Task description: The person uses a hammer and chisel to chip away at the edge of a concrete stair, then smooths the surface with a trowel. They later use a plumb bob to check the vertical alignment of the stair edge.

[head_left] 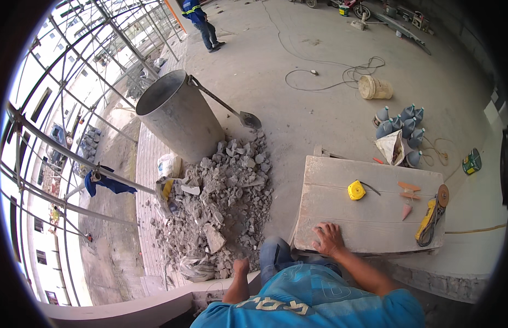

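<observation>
Two bare hands showed at the near side. Right hand (329, 239) lay palm down on the near-left part of a plank-topped table (325, 191); its fingers were moderately wide, slightly curled, gripping nothing visible. Left hand (241, 266) was just left of the knee, by the near edge of the rubble heap (232, 191); its fingers were hidden, so could not tell wide or narrow, or whether it held anything.

The table stood right of the rubble, in front of the person. On it: yellow tape measure (355, 190) near the middle, beyond the right hand, a dark strip beside it; three orange-brown pointed pieces (410, 195) farther right; yellow angle grinder (425, 223) with a brown disc (442, 195) at the right edge.

Beyond the table, to the right: a cluster of grey bottles (408, 128), a pale sack (389, 146), a green bucket (471, 162); farther off, a whitish bucket (376, 87). Left: tall grey drum (183, 123) behind the rubble, shovel (249, 119) leaning against it. Another person (202, 27) stood far left.
</observation>
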Motion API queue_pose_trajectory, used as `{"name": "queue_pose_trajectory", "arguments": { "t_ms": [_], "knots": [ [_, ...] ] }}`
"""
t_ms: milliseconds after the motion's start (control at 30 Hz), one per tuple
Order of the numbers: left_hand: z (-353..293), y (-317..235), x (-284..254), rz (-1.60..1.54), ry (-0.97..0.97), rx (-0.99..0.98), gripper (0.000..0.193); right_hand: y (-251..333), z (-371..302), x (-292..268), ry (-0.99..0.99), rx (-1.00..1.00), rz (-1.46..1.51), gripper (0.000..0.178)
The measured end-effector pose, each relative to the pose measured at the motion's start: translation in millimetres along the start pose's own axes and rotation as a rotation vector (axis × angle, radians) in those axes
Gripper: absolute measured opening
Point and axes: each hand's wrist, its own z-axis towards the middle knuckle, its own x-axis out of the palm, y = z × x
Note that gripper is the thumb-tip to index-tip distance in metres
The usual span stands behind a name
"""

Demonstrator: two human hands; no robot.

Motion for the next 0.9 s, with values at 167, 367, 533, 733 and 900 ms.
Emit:
{"name": "queue_pose_trajectory", "arguments": {
  "t_ms": [167, 367, 533, 733, 900],
  "knots": [
    [61, -175, 18, -0.421, 0.424, 0.269, 0.029, -13, 2, 7, -0.013, 0.133, 0.057, 0.044],
    [53, -409, 37, -0.554, 0.814, 0.351, 0.051, 6, -1, 16, -0.071, 0.429, 0.195, 0.034],
    [44, -530, 64, -0.33, 0.983, 0.58, 0.081, 78, 7, 36, -0.549, 1.259, -0.217, 0.045],
    [-9, -557, 100, -0.101, 1.155, 0.66, 0.073, 144, 69, 71, -0.527, 2.228, 0.036, 0.075],
    [52, -595, 203, 0.863, 0.459, 1.593, 0.059, 159, 90, 52, -0.834, 2.177, 0.721, 0.081]
  ]
}}
